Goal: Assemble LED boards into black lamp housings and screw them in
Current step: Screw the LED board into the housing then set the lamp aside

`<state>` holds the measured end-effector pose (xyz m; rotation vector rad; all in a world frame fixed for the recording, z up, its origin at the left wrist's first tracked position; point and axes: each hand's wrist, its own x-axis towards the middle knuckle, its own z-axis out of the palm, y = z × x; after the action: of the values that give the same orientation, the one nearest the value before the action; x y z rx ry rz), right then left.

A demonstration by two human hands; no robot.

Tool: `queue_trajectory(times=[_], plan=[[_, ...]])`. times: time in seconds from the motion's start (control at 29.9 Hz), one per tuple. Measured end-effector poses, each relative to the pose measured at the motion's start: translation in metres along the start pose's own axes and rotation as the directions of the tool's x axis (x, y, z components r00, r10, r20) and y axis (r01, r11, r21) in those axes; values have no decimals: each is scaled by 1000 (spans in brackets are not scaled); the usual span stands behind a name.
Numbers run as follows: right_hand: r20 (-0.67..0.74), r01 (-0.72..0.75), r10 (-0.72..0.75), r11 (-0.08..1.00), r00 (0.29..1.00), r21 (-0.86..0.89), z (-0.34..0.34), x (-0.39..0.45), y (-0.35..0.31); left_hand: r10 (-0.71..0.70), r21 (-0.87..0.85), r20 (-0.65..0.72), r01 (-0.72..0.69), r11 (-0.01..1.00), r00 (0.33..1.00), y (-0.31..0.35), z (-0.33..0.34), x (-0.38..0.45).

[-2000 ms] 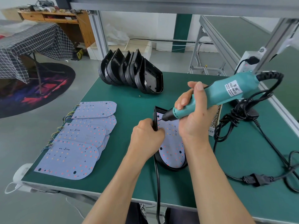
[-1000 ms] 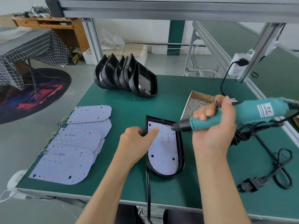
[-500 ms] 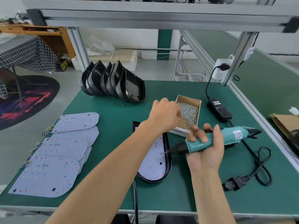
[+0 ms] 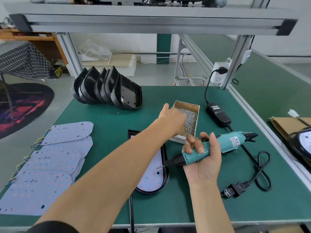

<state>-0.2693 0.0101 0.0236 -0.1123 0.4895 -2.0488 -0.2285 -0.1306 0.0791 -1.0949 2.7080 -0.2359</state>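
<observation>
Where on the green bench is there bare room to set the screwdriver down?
Bare mat lies between the stacked housings, the loose boards and the housing being worked on. More shows along the near edge right of that housing. It is crowded around the screw box, adapter and coiled cable.

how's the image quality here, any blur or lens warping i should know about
Head view: wide-angle distortion bows the overhead aluminium beam and the bench edge. Lighting is soft and even, with only faint shadows. The centre is fairly sharp, including the screw box and the electric screwdriver. The far right edge smears, so the lamp there is blurred. There is mild sheen on the stacked black housings.
</observation>
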Motion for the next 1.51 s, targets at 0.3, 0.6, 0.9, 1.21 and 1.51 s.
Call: queue_trajectory(times=[0.3,0.6,0.9,1.21,1.51], plan=[[-10,40,-40,999,999,-16,2,0,-1,-104,-423,-234,-5,906,967,-12,0,-28],[14,111,-116,977,993,181,40,-7,-14,-410,-975,-219,-186,120,886,-19,16,-152],[55,124,-138,970,989,208,74,-16,-12,-492,-985,-130,-167,-32,861,-16,29,-189],[14,90,-90,996,996,11,69,-26,-6,-498,-989,-122,-144,-6,859,-16,36,-194],[4,112,-112,993,994,-48,78,-38,-8,-535,-990,-137,-130,51,833,-13,35,-196]])
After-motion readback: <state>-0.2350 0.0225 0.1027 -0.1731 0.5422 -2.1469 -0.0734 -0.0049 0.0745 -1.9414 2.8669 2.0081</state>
